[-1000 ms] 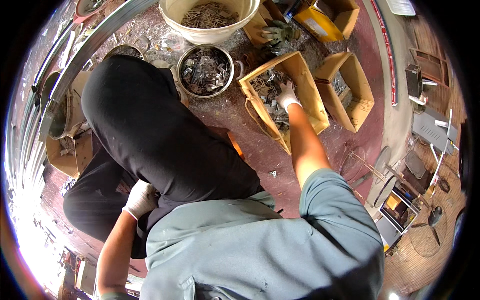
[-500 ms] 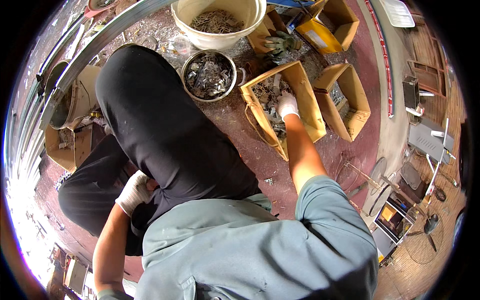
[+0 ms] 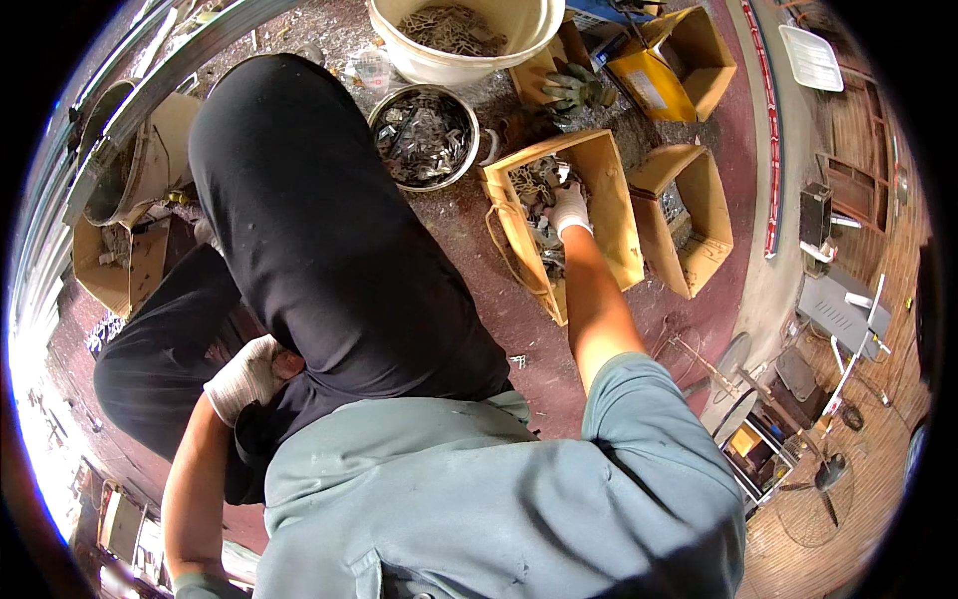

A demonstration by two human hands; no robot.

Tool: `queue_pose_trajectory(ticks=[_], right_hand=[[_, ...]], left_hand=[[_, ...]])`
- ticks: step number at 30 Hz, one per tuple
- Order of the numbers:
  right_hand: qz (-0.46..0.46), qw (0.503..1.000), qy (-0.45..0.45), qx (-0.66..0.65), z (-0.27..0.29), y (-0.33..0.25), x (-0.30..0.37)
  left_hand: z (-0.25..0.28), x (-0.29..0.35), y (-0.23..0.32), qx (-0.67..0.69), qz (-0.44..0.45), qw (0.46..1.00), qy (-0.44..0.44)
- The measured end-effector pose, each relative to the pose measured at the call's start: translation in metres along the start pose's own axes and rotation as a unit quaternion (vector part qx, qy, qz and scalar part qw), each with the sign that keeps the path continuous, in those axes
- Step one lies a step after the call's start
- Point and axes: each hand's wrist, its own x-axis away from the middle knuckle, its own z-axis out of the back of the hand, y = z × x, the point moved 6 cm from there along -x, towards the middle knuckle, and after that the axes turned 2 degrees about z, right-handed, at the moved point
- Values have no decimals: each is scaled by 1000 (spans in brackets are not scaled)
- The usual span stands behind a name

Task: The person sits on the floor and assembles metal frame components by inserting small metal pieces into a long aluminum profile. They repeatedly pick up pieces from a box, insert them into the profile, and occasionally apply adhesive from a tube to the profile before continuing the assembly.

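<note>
My right hand [image 3: 569, 208], in a white glove, reaches into a tan open-topped box [image 3: 609, 240]. Its fingers are bent down among small metal pieces [image 3: 529, 185], grey and silvery, and a shiny bit shows by the fingertips. What exactly they grip is hidden. A cord loop hangs on the box's near left side. My left hand [image 3: 244, 379], also gloved, lies against my dark trousers beside the raised thigh. Its fingers are curled with bare tips showing, and anything within them is out of sight.
Left of the box stands a round metal pot [image 3: 424, 138] of shiny scraps; behind it is a white bucket [image 3: 469, 62] with metal pieces. Cartons [image 3: 694, 235] stand to the right, with a glove [image 3: 574, 88] beyond. Long metal profiles [image 3: 190, 70] cross the far left.
The view has shifted slightly. My right hand stays in the box, its fingers moved a little among the metal pieces, a shiny bit now by them. My left hand still lies by the thigh.
</note>
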Motion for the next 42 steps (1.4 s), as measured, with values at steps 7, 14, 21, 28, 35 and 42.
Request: queue_pose_trajectory(ticks=[7, 14, 21, 28, 35, 42], right_hand=[[-2, 998, -23, 51, 8, -15, 19], [10, 992, 87, -94, 1, 6, 17], [-14, 996, -25, -87, 12, 11, 9], [-3, 993, -103, -60, 3, 6, -13], [-1, 997, -66, -49, 3, 3, -11], [-50, 992, -45, -109, -18, 8, -26]], left_hand=[[-2, -11, 24, 121, 26, 991, -43], [1, -18, -21, 124, -33, 992, -4], [-5, -27, -11, 251, 28, 968, -12], [-12, -37, -69, -54, -19, 998, -23], [-5, -19, 20, -297, -66, 953, 16], [2, -25, 39, -372, -81, 924, 38]])
